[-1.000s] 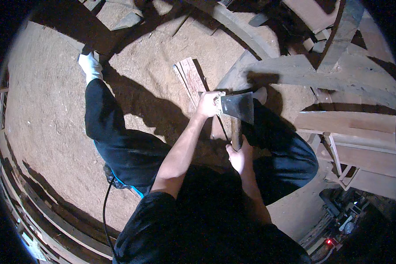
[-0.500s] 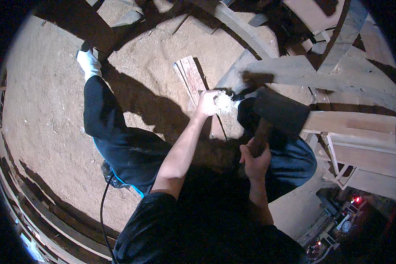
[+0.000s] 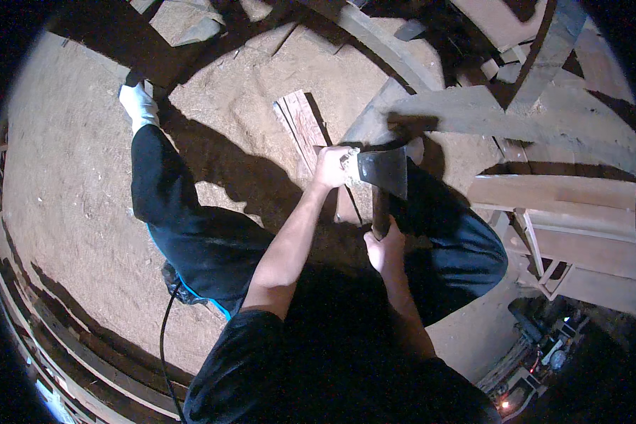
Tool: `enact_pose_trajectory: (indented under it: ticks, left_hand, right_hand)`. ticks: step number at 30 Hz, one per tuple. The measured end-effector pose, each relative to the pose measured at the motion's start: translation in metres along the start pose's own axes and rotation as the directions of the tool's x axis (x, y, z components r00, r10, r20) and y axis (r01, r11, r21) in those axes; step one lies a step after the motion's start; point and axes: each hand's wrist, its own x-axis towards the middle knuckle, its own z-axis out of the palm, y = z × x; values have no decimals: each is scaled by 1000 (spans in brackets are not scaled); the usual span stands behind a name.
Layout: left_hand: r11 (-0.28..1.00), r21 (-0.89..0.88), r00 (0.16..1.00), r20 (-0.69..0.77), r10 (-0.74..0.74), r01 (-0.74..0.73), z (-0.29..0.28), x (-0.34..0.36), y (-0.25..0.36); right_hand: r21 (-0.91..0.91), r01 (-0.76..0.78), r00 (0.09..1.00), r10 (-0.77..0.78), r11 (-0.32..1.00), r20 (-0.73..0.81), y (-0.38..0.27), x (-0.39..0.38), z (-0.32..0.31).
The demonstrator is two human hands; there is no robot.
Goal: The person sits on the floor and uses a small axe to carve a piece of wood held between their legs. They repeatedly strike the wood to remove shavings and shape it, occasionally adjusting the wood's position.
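My left hand (image 3: 330, 167) is closed on a small light wooden piece (image 3: 350, 169) with frayed, splintered edges, between my knees. The dark broad blade of an axe (image 3: 383, 172) is right against that piece, on its right side. My right hand (image 3: 385, 249) is closed on the axe's wooden handle (image 3: 380, 212), below the head. Under and beyond my left hand lies a reddish-streaked plank (image 3: 297, 121) on the dusty floor, with a narrow dark gap or edge along it. My legs are spread either side, in dark trousers.
Curved grey timbers (image 3: 459, 106) span the upper right. A stack of pale boards (image 3: 558, 198) stands at the right, with machinery (image 3: 544, 360) and small lights below. Dark slats (image 3: 85, 360) line the lower left. A black cord (image 3: 164, 339) runs beside my left leg, whose white-covered foot (image 3: 140, 106) rests near dark wood.
Half a second ago the axe was swung out to the right, blurred; it is now back against the piece in my left hand, about where it was a second ago.
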Motion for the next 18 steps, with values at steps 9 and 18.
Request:
enact_pose_trajectory:
  ticks: [9,18]
  left_hand:
    - [1000,5,999,31,-10,10,-3,0,-2]
    - [999,32,999,38,-18,16,-1,2,4]
  right_hand:
    - [495,-304,951,228,814,209,-18,-9,-23]
    - [352,-22,997,45,936,-59,-17,-8,-5]
